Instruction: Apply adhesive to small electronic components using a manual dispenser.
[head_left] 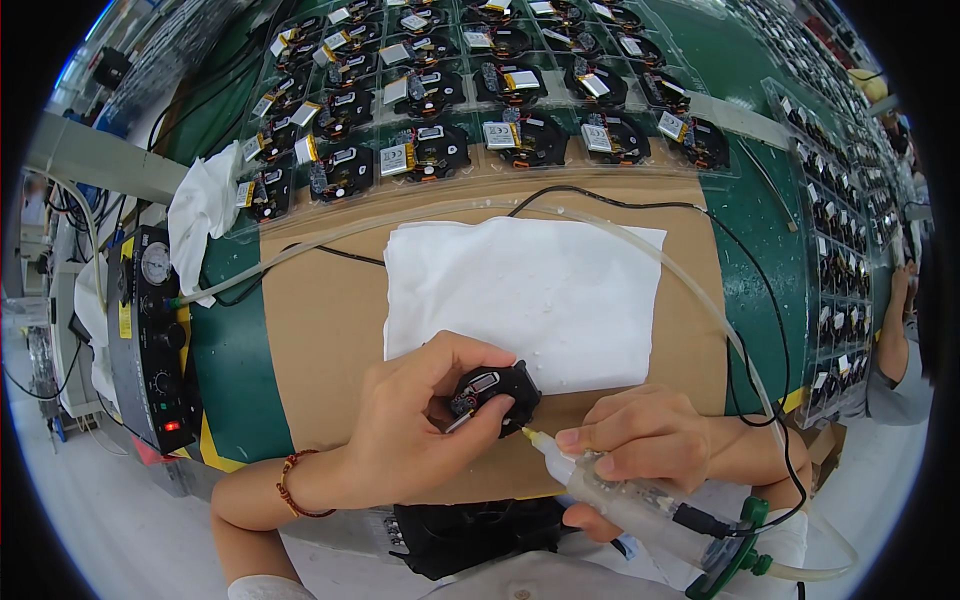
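Observation:
Between the fingers and thumb of my left hand [425, 415] is a round black electronics housing [515, 388], held tilted over the front edge of the work mat. Parts of its inside show, but my fingers cover much of it. My right hand [650, 440] is closed around a clear dispensing syringe [640, 505] with a green cap and a pale tapered nozzle. The nozzle tip points at the lower rim of the housing; whether they touch I cannot tell. A folded white cloth [520, 295] lies just beyond both hands.
Clear trays [460, 90] of similar housings with silver battery packs fill the back. A black dispenser box [150, 340] with a gauge stands left. Its hose [640, 232] and a black cable [755, 265] arch over the brown cardboard [320, 370]. Another person's arm [893, 340] shows at far right.

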